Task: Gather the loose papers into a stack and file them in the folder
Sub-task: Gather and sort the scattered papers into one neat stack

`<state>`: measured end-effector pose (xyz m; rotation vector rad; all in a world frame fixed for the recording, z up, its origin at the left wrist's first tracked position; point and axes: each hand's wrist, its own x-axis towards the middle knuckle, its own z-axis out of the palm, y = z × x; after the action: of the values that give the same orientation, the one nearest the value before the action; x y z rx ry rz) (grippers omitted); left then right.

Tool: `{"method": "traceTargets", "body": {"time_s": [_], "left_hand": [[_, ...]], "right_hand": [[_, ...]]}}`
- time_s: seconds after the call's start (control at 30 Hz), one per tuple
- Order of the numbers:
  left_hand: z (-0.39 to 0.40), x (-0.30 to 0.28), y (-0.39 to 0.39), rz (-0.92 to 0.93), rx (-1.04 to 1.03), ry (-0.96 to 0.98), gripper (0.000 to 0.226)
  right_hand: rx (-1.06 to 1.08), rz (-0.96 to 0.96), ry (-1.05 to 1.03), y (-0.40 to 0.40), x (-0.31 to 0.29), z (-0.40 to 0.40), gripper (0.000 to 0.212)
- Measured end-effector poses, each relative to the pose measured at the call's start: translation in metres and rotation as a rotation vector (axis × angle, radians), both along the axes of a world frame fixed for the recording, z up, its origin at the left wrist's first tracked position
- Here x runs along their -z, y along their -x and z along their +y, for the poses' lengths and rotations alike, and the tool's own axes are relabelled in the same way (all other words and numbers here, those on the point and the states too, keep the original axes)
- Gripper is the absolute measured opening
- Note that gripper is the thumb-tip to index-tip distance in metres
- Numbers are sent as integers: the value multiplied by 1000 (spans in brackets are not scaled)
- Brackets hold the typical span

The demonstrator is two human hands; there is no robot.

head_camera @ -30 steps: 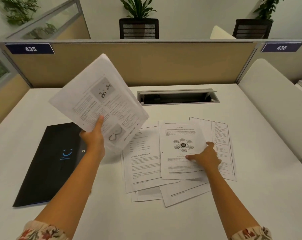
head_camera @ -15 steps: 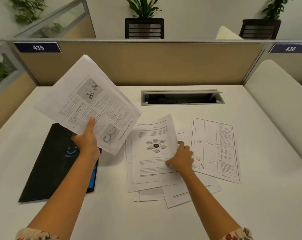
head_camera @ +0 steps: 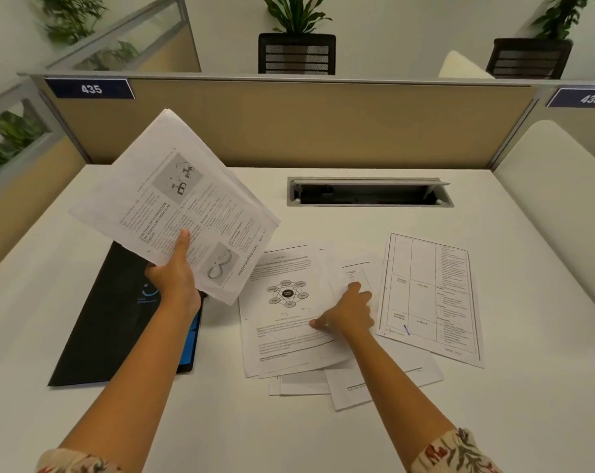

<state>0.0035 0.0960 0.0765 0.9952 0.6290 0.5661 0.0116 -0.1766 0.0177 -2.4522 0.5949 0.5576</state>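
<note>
Left hand [head_camera: 176, 279]: I see it raised over the desk's left side, forearm running up from the lower left, thumb laid flat on the printed face, fingers hidden behind. It grips a gathered sheaf of papers [head_camera: 180, 203] by the near edge, and the sheaf is tilted up and fanned slightly at the far corner.
Right hand [head_camera: 349, 314]: reaching in from the lower right, palm down, knuckles bent. Its fingers pinch the right edge of the diagram sheet [head_camera: 285, 302]; that edge is curled up off the pile.
Loose papers [head_camera: 323, 377]: I count several overlapping sheets under the diagram sheet, flat on the desk, corners sticking out toward me.
Table sheet [head_camera: 429, 295]: lying flat just right of my right hand, partly overlapping the pile's right side.
Folder [head_camera: 118, 322]: black, closed, flat on the desk's left, beneath my left wrist, a blue edge showing at its right side.
Desk [head_camera: 494, 404]: white, with a cable slot [head_camera: 369, 192] at the back.
</note>
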Motion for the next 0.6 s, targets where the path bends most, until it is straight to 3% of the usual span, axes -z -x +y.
{"method": "traceTargets", "body": {"time_s": [0.13,0.4,0.6], "left_hand": [[-2,-1,2,1,-7,-2,48],[-8,0,1,21,14,-4,43],[-18,-4,-3,-5,81,-10,44]], "right_hand": [[26,16,0,-1,6,-1,123],[-6,-185,-191,6,10,-17,58],[133,-342,-458,10,11,-68,38]]}}
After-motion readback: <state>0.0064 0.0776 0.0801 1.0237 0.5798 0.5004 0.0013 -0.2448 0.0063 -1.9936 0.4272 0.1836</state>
